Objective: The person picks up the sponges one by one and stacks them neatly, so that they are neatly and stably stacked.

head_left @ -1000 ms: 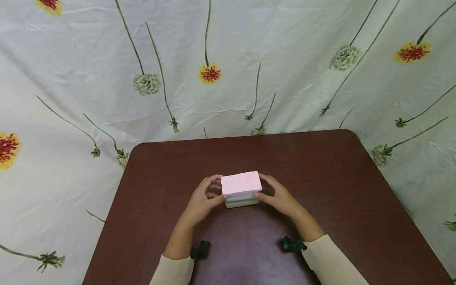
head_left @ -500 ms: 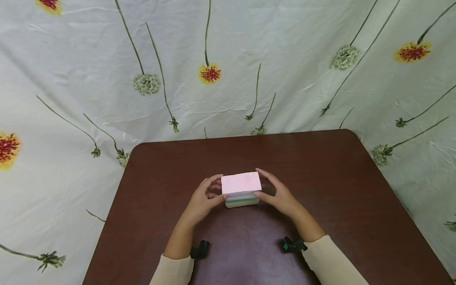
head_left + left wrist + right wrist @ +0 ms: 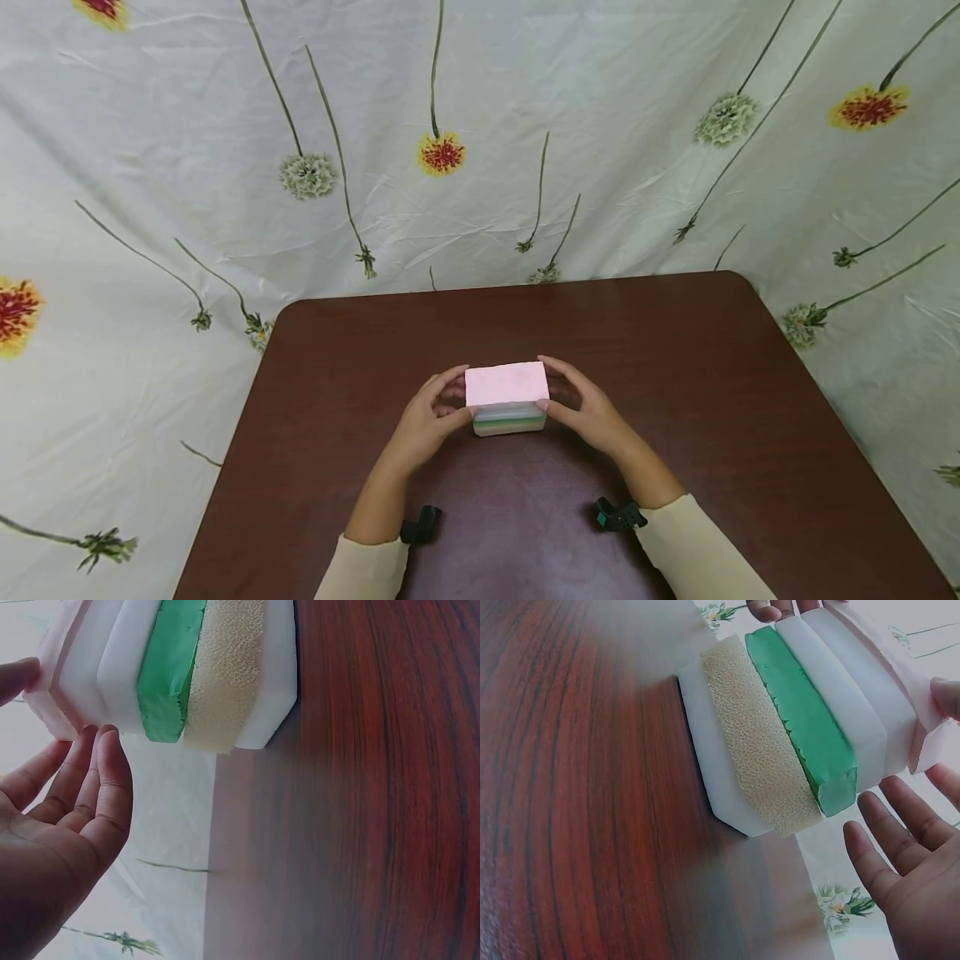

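Note:
A pink block (image 3: 507,384) tops a stack of blocks at the middle of the table. In the right wrist view, two white blocks (image 3: 844,697) lie under it, then a green block (image 3: 802,724), a beige porous sponge (image 3: 757,739) and a white block (image 3: 711,757) at the bottom. My left hand (image 3: 422,423) holds the pink block's left end, thumb at the front and index finger at the back corner. At the other end, my right hand (image 3: 597,418) holds it likewise. The lower fingers of both hands spread beside the stack.
The brown wooden table (image 3: 675,375) has rounded far corners. Behind it and to the sides hangs a white cloth (image 3: 495,75) printed with flowers. Dark devices (image 3: 618,514) are worn at both wrists, near beige sleeves (image 3: 697,550).
My right index finger has shifted slightly away toward the far edge, around the pink block's back corner. The pink block has moved very slightly left; the left hand stays nearly still.

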Demonstrator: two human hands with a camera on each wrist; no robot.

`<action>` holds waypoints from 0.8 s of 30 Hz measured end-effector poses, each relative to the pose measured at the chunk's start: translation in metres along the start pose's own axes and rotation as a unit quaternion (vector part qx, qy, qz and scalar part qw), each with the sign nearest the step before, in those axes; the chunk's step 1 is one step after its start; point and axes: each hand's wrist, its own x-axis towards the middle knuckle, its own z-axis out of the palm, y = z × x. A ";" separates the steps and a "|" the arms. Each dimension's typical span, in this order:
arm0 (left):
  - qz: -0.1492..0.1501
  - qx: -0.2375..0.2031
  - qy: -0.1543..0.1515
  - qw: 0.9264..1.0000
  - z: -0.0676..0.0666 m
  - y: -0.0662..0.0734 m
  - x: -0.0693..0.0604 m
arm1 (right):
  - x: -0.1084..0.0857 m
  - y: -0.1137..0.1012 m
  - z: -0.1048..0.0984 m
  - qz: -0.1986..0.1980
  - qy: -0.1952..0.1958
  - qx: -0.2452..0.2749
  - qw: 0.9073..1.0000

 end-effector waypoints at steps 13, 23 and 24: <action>-0.005 -0.012 -0.009 1.000 -0.001 -0.007 0.001 | 0.000 0.000 0.001 0.008 -0.007 0.017 1.000; -0.003 -0.025 -0.012 1.000 -0.002 -0.004 -0.001 | 0.000 -0.001 0.000 0.011 -0.006 0.011 1.000; -0.003 -0.025 -0.013 1.000 -0.002 -0.003 -0.001 | 0.000 -0.001 0.000 0.011 -0.006 0.009 1.000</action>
